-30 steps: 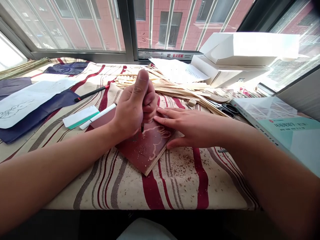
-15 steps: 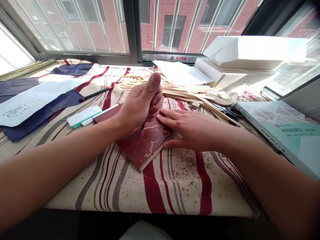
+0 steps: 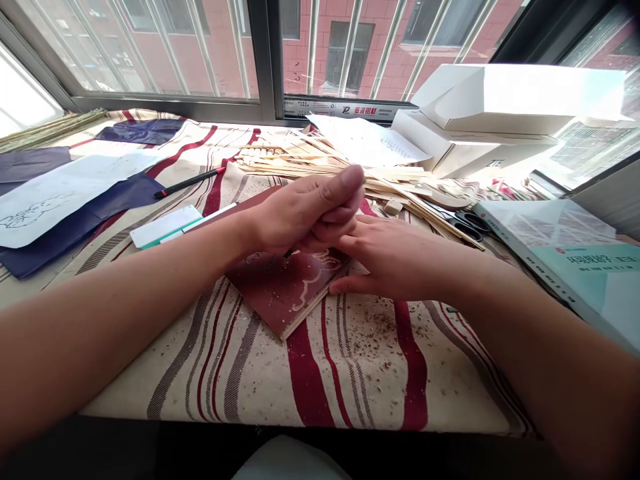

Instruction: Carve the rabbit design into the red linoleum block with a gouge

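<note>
Just back from the front edge of the cloth-covered surface (image 3: 260, 393), brown crumbs (image 3: 380, 327) lie scattered, thickest to the right of a reddish-brown board (image 3: 270, 300). The board lies flat and askew, 1 corner pointing at the front edge, near the middle of that edge.

Of the 2 hands, the left hand (image 3: 313, 207) is curled into a fist around a thin tool (image 3: 288, 253); only its dark tip shows below the fist, and whether it touches the board I cannot tell. The right hand (image 3: 395, 260) lies flat, fingers spread, thumb by the board's near right side; the fist hides some fingertips.

A pale wavy line (image 3: 304, 293) is cut through the board's face on its right part. Dark marks (image 3: 257, 260) to the left look uncut, so the carving seems partway; the fist covers the stretch between.

Farther back, a white-and-green piece (image 3: 167, 225) and a pen (image 3: 190, 183) lie left of centre. A sheet with a line drawing (image 3: 55, 193) rests towards the left edge, a book (image 3: 575, 260) and scissors (image 3: 473, 223) towards the right. Thin wooden strips (image 3: 310, 167) and a white box (image 3: 500, 147) sit near the back edge, below the window.
</note>
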Available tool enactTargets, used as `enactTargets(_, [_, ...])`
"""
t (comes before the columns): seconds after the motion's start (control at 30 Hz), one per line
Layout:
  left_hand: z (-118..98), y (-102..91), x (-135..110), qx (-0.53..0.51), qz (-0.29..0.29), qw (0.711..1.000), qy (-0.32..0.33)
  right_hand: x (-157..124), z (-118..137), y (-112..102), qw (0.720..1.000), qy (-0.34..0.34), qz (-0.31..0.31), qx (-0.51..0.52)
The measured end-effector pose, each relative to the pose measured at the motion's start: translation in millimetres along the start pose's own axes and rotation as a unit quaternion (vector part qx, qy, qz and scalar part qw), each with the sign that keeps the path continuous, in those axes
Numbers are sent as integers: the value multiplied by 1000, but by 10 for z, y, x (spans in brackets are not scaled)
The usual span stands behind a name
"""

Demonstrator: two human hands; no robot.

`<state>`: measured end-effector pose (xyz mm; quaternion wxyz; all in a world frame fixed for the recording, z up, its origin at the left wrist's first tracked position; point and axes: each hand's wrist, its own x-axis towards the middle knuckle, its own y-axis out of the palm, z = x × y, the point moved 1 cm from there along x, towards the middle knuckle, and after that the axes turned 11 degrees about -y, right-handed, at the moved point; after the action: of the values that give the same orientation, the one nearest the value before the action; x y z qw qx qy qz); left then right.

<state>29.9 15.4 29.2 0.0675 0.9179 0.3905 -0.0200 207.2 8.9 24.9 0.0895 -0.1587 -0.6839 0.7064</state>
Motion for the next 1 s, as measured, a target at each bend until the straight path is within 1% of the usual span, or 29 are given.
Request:
enactTargets(0.03, [2,-2,-4,12,24,1000,-1,-3,-7,10,1000,-4,-6,1])
enactTargets(0.1, [8,0,-19,19,40,999,9,-9,-16,22,1000,-8,-14,-4])
enactTargets(0.13, [12,3,-27,12,36,999,15,-11,-18,24,1000,-9,-18,-9])
enactTargets(0.2, [25,20,-38,-3,8,1000,24,-14,-15,23,1000,-11,-20,-18])
enactTargets(0.27, [42,51,-44,3,-42,998,39,-11,-10,20,1000,-8,-16,-19])
enactTargets(0.33, [64,87,-46,15,-125,989,74,-5,-8,18,1000,1,-9,-16])
enactTargets(0.37, [75,102,-49,10,-177,979,103,0,-8,17,1000,6,-6,-15])
enactTargets(0.43, [95,123,-56,-22,-277,948,155,11,-10,15,1000,14,5,-16])
enactTargets(0.47, [100,127,-59,-42,-312,933,173,17,-10,13,1000,17,11,-17])
enactTargets(0.5, [102,127,-61,-62,-337,922,180,23,-8,10,999,20,18,-19])
enactTargets(0.53, [99,121,-61,-83,-353,915,175,28,-6,6,999,23,25,-20])
enactTargets(0.63, [75,71,-61,-149,-391,900,121,35,7,-8,999,27,35,-26])
enactTargets(0.67, [67,46,-62,-172,-397,895,104,35,11,-11,999,26,34,-29])
enactTargets(0.73, [54,-6,-61,-205,-381,898,81,34,15,-13,999,22,29,-36])
enactTargets(0.83, [45,-69,-53,-210,-312,925,54,31,11,-3,999,13,20,-42])
enactTargets(0.9, [47,-87,-46,-201,-284,937,37,27,1,7,999,10,16,-40])
enactTargets(0.97, [61,-75,-40,-192,-283,939,32,22,-9,18,999,8,12,-39])
enactTargets(1.0, [73,-56,-39,-186,-292,937,40,20,-13,22,999,6,9,-39])
